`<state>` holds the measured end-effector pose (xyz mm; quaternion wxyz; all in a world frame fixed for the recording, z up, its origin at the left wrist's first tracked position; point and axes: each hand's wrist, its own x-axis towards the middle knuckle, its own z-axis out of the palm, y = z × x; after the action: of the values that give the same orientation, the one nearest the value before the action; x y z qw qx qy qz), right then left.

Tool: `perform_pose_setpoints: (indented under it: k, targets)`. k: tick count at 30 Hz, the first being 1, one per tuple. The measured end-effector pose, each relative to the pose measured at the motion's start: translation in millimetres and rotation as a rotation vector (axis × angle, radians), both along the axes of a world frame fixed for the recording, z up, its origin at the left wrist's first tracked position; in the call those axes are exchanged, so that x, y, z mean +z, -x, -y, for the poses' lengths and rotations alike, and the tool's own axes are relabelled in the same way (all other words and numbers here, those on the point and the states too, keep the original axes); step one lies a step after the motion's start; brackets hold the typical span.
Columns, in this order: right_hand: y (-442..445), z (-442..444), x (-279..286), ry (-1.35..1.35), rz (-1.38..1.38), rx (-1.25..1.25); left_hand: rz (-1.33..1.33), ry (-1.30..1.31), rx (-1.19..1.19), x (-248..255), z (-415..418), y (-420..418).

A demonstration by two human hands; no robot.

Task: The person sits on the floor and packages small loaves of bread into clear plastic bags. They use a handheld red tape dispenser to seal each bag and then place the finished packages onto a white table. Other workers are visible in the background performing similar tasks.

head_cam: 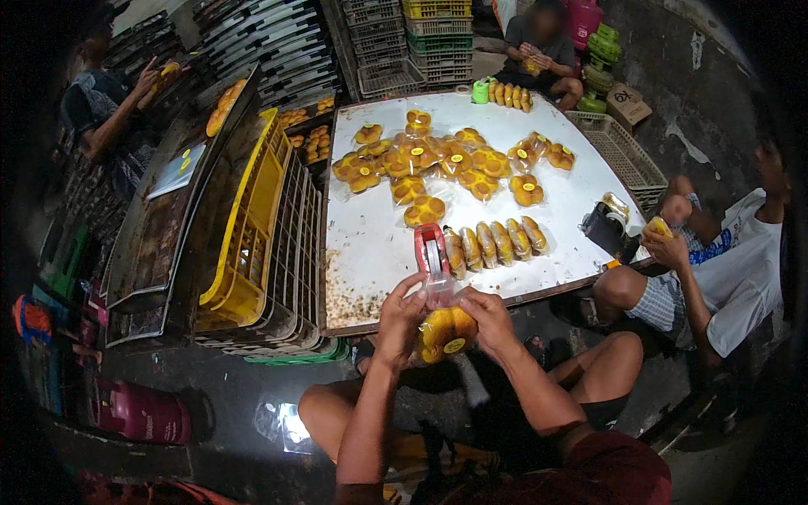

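Note:
Both my hands hold a clear plastic bag with a yellow-brown bread bun (447,333) in it, in front of the table's near edge. My left hand (399,322) grips the left side of the bag's gathered neck, and my right hand (491,319) grips the right side. The neck lies at a red tape dispenser (432,247) on the white table (372,252). Right of the dispenser stands a row of bagged buns (486,245). Farther back lies a loose pile of bagged buns (416,154), some with round yellow stickers.
Yellow and dark plastic crates (243,252) stand at the table's left, beside a metal tray (151,240). Co-workers sit at the right and far side, each holding a bun; another stands at the left. A black tape dispenser (609,230) is at the right edge. A gas cylinder (145,413) stands lower left.

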<state>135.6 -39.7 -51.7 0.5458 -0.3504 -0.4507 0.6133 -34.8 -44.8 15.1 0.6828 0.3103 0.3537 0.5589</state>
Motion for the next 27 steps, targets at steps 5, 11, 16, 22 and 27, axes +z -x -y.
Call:
perform_pose_setpoints:
  k: [5, 11, 16, 22, 27]
  targets:
    - [-8.7, -6.5, -1.1, -0.029, 0.282, -0.021, -0.647, -0.359, 0.004, -34.2, -10.1, 2.7]
    - [9.2, -3.8, 22.2, -0.003, 0.156, -0.112, -0.708, -0.292, 0.033, -31.1, -5.4, 0.9]
    - [9.8, -11.9, 12.1, -0.090, 0.183, -0.161, -0.675, -0.241, -0.001, -29.3, -6.8, -0.5]
    - [-4.9, -16.2, 24.4, -0.186, 0.507, -0.076, -0.548, -0.171, 0.079, -18.1, -3.5, -5.3]
    - [-5.4, -19.6, 15.4, -0.012, 0.212, -0.023, -0.579, -0.158, -0.007, -30.3, -8.9, -0.9]
